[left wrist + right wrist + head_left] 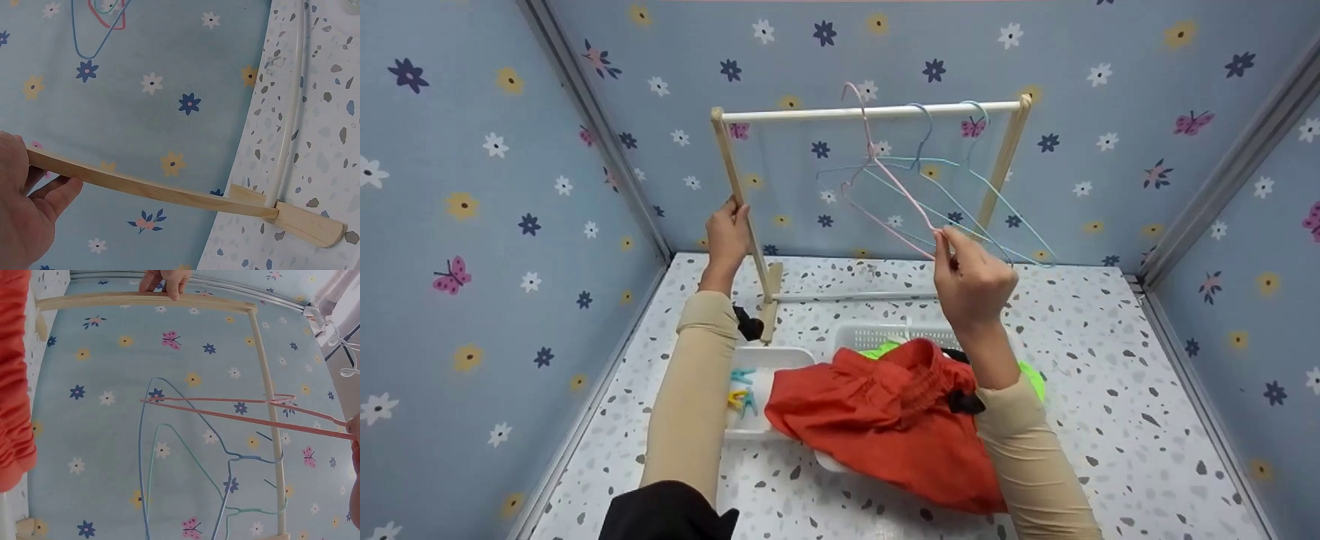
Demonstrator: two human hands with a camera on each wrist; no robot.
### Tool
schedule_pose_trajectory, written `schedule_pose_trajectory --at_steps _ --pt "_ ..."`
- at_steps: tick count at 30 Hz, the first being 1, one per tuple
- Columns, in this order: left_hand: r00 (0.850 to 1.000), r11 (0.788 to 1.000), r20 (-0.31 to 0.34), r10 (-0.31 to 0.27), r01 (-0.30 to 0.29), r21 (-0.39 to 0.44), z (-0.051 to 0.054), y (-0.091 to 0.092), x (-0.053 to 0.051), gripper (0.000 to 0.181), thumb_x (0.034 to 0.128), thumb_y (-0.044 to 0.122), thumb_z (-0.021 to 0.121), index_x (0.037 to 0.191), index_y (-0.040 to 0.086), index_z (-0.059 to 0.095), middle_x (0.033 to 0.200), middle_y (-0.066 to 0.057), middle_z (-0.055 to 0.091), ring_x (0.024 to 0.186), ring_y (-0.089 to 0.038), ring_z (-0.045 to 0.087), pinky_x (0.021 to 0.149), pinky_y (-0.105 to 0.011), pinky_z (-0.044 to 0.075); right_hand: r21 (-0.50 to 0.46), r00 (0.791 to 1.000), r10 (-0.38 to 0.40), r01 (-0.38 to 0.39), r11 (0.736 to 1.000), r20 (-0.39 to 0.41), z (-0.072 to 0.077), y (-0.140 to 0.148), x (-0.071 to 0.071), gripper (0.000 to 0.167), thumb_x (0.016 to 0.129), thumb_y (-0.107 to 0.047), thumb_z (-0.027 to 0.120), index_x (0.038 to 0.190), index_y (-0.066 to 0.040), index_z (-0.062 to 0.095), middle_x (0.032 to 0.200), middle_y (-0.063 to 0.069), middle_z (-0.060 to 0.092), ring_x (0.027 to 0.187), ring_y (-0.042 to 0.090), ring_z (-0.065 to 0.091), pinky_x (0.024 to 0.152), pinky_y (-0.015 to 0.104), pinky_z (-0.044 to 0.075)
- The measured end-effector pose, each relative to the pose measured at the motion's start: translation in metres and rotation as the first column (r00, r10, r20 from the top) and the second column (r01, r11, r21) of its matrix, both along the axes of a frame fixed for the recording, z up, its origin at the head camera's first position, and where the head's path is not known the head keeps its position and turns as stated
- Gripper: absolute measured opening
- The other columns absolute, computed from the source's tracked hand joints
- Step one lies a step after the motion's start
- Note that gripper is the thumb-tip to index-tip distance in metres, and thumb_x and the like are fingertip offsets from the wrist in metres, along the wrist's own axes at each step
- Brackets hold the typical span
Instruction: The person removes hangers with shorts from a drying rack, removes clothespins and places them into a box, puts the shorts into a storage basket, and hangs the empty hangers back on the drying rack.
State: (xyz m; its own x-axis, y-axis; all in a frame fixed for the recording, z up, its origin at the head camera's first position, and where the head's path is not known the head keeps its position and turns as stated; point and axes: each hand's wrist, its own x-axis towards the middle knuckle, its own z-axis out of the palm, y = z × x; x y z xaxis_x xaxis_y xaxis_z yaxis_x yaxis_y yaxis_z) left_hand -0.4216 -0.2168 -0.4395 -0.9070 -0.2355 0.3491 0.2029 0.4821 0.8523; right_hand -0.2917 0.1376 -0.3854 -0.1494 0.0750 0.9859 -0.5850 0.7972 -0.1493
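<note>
In the head view my left hand (727,236) grips the left post (733,161) of a wooden clothes rack partway up, its thumb and fingers round the wood. My right hand (975,277) pinches one lower corner of a pink wire hanger (904,191) between thumb and fingertips. The pink hanger's hook rises above the white rail (810,115); whether it rests there I cannot tell. Right of it a blue hanger (926,142) and a teal hanger (1012,206) hang from the rail. The right wrist view also shows the pink hanger (225,417) crossing the rail (270,382).
In front of the rack, a red garment (877,405) with a gathered waistband drapes over a white basket (847,334), with bright green cloth (1033,381) beneath. Left of it, a white tray (780,354) holds several clothespins (748,405). Flowered walls (457,225) enclose the speckled surface (1140,420).
</note>
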Motion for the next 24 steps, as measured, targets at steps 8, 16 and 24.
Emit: schedule_pose_trajectory --at_steps 8,16,24 --pt "1.000 1.000 0.008 -0.010 0.010 0.009 -0.001 0.000 0.000 0.039 0.1045 0.026 0.044 0.137 0.006 0.053 0.128 -0.016 0.059 0.119 -0.028 0.056 0.095 -0.043 0.046 0.090 0.995 -0.023 0.014 0.996 0.101 -0.020 -0.012 -0.004 0.010 0.088 -0.012 0.070 0.092 -0.003 0.073 0.070 0.009 0.068 0.043 0.021 0.052 0.038 0.034 0.036" --pt "1.000 1.000 -0.013 0.012 -0.012 -0.018 -0.004 0.000 0.001 0.039 0.1044 0.025 0.045 0.138 0.006 0.053 0.126 -0.017 0.060 0.116 -0.029 0.057 0.093 -0.044 0.048 0.275 0.925 0.061 -0.173 0.946 0.374 -0.042 -0.015 0.001 0.018 0.090 -0.019 0.064 0.103 -0.007 0.068 0.065 0.004 0.065 0.045 0.018 0.055 0.037 0.033 0.037" --pt "1.000 1.000 -0.020 0.006 -0.006 -0.010 -0.003 0.001 0.003 0.038 0.1045 0.025 0.045 0.137 0.006 0.053 0.125 -0.017 0.060 0.115 -0.029 0.057 0.094 -0.045 0.047 0.393 0.652 0.019 -0.480 0.784 0.758 -0.051 -0.020 0.009 0.033 0.094 -0.034 0.064 0.119 -0.013 0.064 0.076 0.000 0.070 0.061 0.014 0.062 0.052 0.030 0.048"
